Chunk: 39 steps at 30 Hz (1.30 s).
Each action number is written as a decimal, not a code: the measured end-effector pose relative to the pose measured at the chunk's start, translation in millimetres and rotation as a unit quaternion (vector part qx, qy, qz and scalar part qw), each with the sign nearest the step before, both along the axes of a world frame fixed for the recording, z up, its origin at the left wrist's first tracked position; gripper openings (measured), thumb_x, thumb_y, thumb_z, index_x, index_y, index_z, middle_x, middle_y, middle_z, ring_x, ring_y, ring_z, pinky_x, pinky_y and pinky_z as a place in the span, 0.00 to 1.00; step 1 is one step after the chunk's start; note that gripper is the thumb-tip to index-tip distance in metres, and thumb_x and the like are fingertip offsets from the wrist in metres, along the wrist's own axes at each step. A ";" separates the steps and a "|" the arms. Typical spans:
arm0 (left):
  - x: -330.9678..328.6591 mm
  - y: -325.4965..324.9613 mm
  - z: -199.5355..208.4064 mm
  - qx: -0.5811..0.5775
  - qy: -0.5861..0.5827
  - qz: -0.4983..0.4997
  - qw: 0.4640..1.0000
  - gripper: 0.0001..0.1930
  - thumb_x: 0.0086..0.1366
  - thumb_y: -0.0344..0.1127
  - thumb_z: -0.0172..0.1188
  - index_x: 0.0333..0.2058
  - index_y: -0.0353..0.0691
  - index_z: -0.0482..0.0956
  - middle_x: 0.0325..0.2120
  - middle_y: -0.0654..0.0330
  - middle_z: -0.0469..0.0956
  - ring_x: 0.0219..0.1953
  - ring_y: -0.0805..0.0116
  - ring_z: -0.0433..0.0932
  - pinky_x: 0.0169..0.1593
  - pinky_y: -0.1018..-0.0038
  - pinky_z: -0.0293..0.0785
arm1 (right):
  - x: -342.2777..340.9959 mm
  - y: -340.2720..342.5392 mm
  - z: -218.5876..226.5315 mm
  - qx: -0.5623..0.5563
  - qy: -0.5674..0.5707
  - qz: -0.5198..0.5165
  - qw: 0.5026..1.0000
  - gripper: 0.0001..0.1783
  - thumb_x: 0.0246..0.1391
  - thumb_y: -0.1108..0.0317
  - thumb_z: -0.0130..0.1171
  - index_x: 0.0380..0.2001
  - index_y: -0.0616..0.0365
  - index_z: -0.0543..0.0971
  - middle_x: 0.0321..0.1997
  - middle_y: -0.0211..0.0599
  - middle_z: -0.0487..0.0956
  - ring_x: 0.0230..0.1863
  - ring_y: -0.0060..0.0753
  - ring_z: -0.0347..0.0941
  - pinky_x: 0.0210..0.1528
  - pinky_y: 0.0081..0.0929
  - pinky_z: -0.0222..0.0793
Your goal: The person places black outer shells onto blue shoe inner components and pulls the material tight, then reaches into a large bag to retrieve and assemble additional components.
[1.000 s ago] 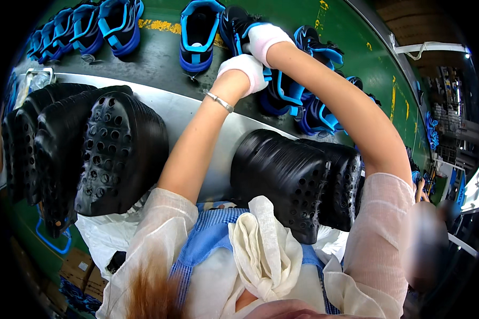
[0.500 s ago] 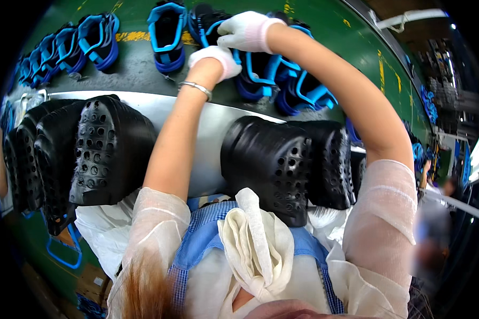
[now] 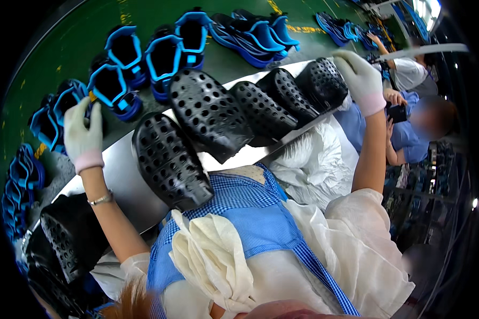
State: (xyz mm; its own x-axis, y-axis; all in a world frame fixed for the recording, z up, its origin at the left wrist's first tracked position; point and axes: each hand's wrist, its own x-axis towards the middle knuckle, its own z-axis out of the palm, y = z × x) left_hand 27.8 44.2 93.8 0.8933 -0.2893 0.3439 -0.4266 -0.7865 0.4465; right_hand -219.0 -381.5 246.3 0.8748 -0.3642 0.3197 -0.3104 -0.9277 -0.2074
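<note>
My left hand (image 3: 85,133), in a white glove with a pink cuff, is beside the black and blue shoes (image 3: 69,98) at the left. Its thumb stands apart from the fingers, whose tips are close to a shoe's edge; I see nothing held between them. On the right, my right hand (image 3: 359,77), gloved alike, curls over the end of a black moulded piece with rows of holes (image 3: 324,80). Several similar black pieces (image 3: 210,109) lean in a row between my hands, and one (image 3: 170,159) stands nearest my body.
More black and blue shoes (image 3: 191,32) line the green surface (image 3: 90,26) beyond a metal ledge (image 3: 133,186). Further black pieces (image 3: 72,234) are at lower left. White crumpled plastic (image 3: 319,159) lies by my right arm. Another person in blue (image 3: 410,122) holds a dark object at right.
My view has turned. My hands, which were together at the shoes, are now wide apart: the left by shoes at the left, the right on a black holed piece.
</note>
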 end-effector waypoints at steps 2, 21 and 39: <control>-5.2 -12.6 -20.3 0.034 -0.005 -0.062 0.998 0.23 0.57 0.48 0.62 0.47 0.40 0.76 0.47 0.47 0.72 0.50 0.51 0.72 0.53 0.65 0.68 | -34.2 -13.7 -9.6 -0.002 0.019 -0.064 0.998 0.13 0.52 0.62 0.58 0.38 0.58 0.79 0.35 0.42 0.80 0.38 0.39 0.78 0.42 0.27 0.71; 20.4 -51.9 -54.2 0.013 0.164 -0.030 0.986 0.22 0.57 0.51 0.60 0.46 0.44 0.76 0.41 0.47 0.71 0.46 0.48 0.71 0.52 0.64 0.66 | -60.5 -36.3 -31.9 0.016 0.135 -0.021 0.990 0.24 0.37 0.64 0.67 0.39 0.60 0.73 0.37 0.38 0.73 0.35 0.34 0.70 0.41 0.27 0.68; 13.2 -38.3 4.5 -0.312 0.143 -0.147 0.928 0.29 0.62 0.43 0.59 0.56 0.30 0.66 0.43 0.51 0.77 0.44 0.68 0.76 0.46 0.76 0.71 | 44.9 64.6 42.7 0.025 0.005 0.204 0.979 0.23 0.31 0.71 0.72 0.34 0.63 0.74 0.33 0.34 0.73 0.34 0.28 0.74 0.40 0.23 0.71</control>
State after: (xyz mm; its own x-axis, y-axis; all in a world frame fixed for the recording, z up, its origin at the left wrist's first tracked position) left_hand 41.0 5.9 98.3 0.8878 -0.3589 0.2881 -0.3764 -0.2061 0.9032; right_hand -174.1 -316.9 289.0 0.9536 0.0008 0.3010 0.0813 -0.9635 -0.2551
